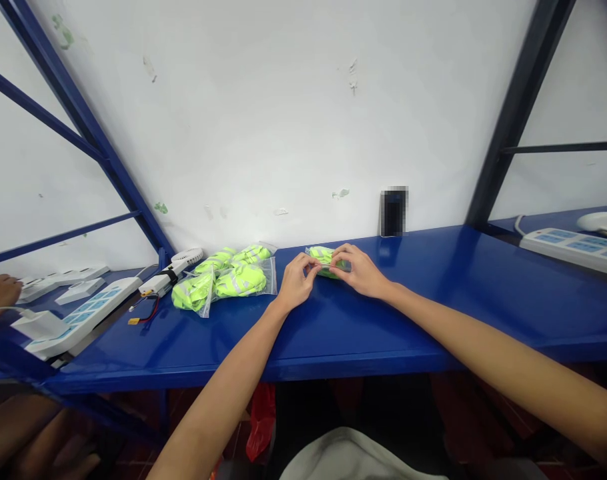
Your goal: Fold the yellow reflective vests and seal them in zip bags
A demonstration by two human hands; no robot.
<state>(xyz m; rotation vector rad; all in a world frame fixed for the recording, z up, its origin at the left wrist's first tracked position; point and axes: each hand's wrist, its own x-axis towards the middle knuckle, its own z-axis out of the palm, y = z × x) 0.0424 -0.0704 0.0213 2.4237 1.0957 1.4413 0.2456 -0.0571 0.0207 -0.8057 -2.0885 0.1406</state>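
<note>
A small clear zip bag (324, 259) with a folded neon yellow-green item inside lies on the blue shelf (433, 293) near the white wall. My left hand (296, 280) pinches the bag's near edge from the left. My right hand (359, 269) pinches the same edge from the right, fingers pressed together on the seal. Left of my hands lies a pile of several similar filled bags (226, 276).
White power strips (78, 313) and a small white fan (186, 257) sit at the left, with a red and black wire (146, 313). Another person's hand (1, 291) shows at the far left. A power strip (573, 244) lies at the right. A dark object (393, 212) leans on the wall.
</note>
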